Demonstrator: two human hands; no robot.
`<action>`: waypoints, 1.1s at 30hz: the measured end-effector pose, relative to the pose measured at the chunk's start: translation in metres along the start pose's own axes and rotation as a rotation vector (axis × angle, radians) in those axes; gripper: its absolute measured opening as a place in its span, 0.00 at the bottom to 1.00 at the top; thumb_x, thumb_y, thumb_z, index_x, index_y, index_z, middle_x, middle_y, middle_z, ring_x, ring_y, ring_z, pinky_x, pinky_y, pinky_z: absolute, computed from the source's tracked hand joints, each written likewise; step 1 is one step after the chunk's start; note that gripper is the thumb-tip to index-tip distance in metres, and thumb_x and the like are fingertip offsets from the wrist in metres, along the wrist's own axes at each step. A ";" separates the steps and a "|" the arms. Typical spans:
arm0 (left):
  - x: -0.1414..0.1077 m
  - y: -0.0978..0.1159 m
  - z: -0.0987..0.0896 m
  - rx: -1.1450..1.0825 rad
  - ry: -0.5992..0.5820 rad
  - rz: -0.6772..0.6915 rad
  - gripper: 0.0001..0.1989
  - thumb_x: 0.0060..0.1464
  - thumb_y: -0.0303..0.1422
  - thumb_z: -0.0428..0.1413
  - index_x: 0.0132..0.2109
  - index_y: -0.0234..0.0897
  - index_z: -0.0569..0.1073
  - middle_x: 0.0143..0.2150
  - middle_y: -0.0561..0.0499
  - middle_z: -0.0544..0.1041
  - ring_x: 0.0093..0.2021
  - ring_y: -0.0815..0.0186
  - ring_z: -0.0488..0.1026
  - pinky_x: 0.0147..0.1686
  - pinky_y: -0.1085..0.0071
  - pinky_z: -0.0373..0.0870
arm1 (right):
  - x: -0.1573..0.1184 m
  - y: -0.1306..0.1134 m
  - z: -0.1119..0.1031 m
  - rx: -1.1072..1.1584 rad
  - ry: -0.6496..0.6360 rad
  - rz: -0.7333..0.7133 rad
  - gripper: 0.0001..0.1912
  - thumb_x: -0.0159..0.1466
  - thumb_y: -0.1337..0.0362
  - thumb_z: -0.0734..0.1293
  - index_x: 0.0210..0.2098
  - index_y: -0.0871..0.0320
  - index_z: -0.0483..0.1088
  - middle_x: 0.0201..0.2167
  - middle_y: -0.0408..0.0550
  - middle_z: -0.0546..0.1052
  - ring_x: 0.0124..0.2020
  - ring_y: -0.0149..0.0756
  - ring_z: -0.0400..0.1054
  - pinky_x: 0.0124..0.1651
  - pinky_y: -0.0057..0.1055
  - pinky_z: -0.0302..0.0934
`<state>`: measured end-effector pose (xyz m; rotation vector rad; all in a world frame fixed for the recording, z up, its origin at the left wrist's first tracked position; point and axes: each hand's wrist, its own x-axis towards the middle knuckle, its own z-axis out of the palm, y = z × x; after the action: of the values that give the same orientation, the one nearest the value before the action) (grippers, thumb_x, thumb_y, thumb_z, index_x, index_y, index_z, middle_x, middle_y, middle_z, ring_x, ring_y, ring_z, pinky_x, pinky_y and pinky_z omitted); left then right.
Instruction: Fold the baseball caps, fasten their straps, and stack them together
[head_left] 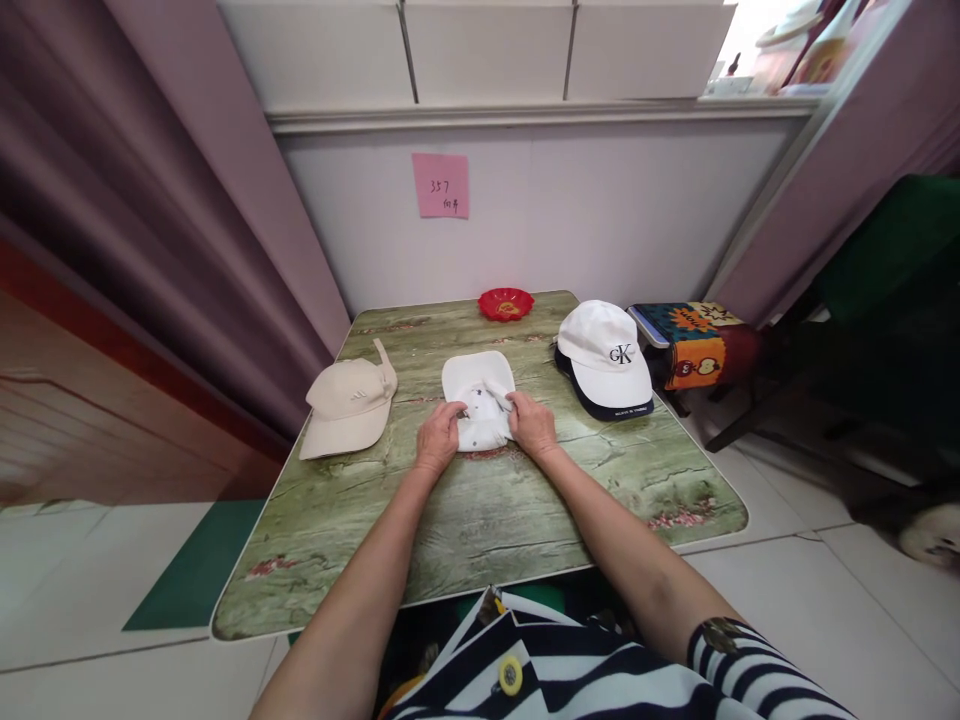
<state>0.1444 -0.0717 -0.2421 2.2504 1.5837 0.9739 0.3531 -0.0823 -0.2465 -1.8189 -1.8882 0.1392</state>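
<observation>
A white cap [478,372] lies in the middle of the table, its brim pointing away from me and its crown folded down towards me. My left hand [439,434] grips the cap's left edge, fingers closed on the fabric. On the opposite edge, my right hand [531,424] pinches the cap beside a raised strip of its band. A beige cap [349,405] rests to the left, its strap sticking up. To the right, a white cap with black letters [604,350] sits stacked on a dark navy cap [592,402].
A red scalloped dish [506,304] stands at the back of the green wood-patterned table [495,530]. A pink note [441,186] is stuck to the wall behind. Right of the table is a stool with a colourful patterned cover [696,345]. Purple curtains [225,180] hang at the left.
</observation>
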 end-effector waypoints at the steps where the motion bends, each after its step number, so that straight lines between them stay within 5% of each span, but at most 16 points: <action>1: 0.003 0.003 0.001 0.002 -0.003 -0.031 0.18 0.56 0.23 0.46 0.47 0.42 0.75 0.47 0.48 0.77 0.45 0.60 0.73 0.45 0.67 0.67 | -0.001 0.000 -0.001 -0.013 -0.013 -0.008 0.19 0.66 0.67 0.57 0.55 0.53 0.68 0.49 0.50 0.76 0.42 0.38 0.70 0.42 0.29 0.60; 6: 0.017 0.013 0.005 -0.061 -0.026 -0.216 0.16 0.53 0.23 0.47 0.42 0.41 0.77 0.45 0.49 0.78 0.45 0.60 0.74 0.45 0.67 0.67 | -0.003 0.000 -0.003 -0.033 0.009 -0.093 0.26 0.63 0.69 0.60 0.60 0.46 0.66 0.49 0.47 0.76 0.43 0.37 0.70 0.43 0.28 0.60; 11: 0.018 0.010 0.007 -0.108 -0.019 -0.179 0.10 0.51 0.33 0.57 0.42 0.40 0.77 0.44 0.50 0.79 0.44 0.60 0.75 0.44 0.68 0.67 | -0.001 0.003 0.000 0.002 0.049 -0.208 0.21 0.63 0.72 0.61 0.52 0.50 0.74 0.50 0.48 0.76 0.48 0.37 0.68 0.51 0.30 0.57; 16: 0.017 0.009 0.010 -0.098 -0.001 -0.234 0.11 0.51 0.31 0.58 0.43 0.41 0.77 0.44 0.51 0.80 0.41 0.60 0.76 0.41 0.68 0.68 | 0.000 0.004 0.005 0.028 0.138 -0.243 0.17 0.65 0.68 0.62 0.52 0.54 0.73 0.50 0.51 0.76 0.49 0.39 0.68 0.52 0.33 0.57; 21: 0.015 0.013 0.011 0.090 0.081 -0.029 0.13 0.56 0.32 0.55 0.48 0.38 0.74 0.45 0.45 0.79 0.45 0.56 0.74 0.46 0.63 0.65 | -0.002 0.003 0.007 0.052 0.221 -0.298 0.14 0.69 0.63 0.60 0.48 0.54 0.75 0.45 0.50 0.78 0.45 0.38 0.69 0.49 0.32 0.57; 25: 0.009 0.013 0.004 0.186 0.115 0.103 0.10 0.59 0.34 0.53 0.46 0.38 0.74 0.42 0.43 0.78 0.46 0.54 0.71 0.47 0.60 0.62 | -0.004 -0.001 0.006 0.083 0.245 -0.238 0.20 0.69 0.67 0.57 0.58 0.58 0.67 0.45 0.53 0.78 0.44 0.38 0.70 0.49 0.32 0.58; 29: 0.007 0.011 -0.004 0.171 0.200 0.106 0.10 0.60 0.38 0.54 0.45 0.41 0.76 0.53 0.41 0.74 0.54 0.49 0.66 0.52 0.56 0.58 | 0.002 -0.012 -0.012 0.097 0.123 -0.009 0.20 0.65 0.69 0.59 0.55 0.56 0.69 0.48 0.51 0.78 0.46 0.40 0.70 0.48 0.31 0.59; 33: 0.008 0.012 -0.001 0.049 0.203 0.054 0.13 0.61 0.39 0.53 0.47 0.41 0.77 0.51 0.40 0.74 0.52 0.50 0.68 0.53 0.57 0.60 | 0.019 -0.031 -0.048 0.024 -0.131 0.083 0.13 0.61 0.68 0.62 0.41 0.52 0.75 0.38 0.47 0.80 0.38 0.41 0.72 0.39 0.30 0.57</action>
<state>0.1544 -0.0699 -0.2313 2.3007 1.6504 1.2256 0.3456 -0.0803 -0.1865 -1.9142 -1.8903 0.3160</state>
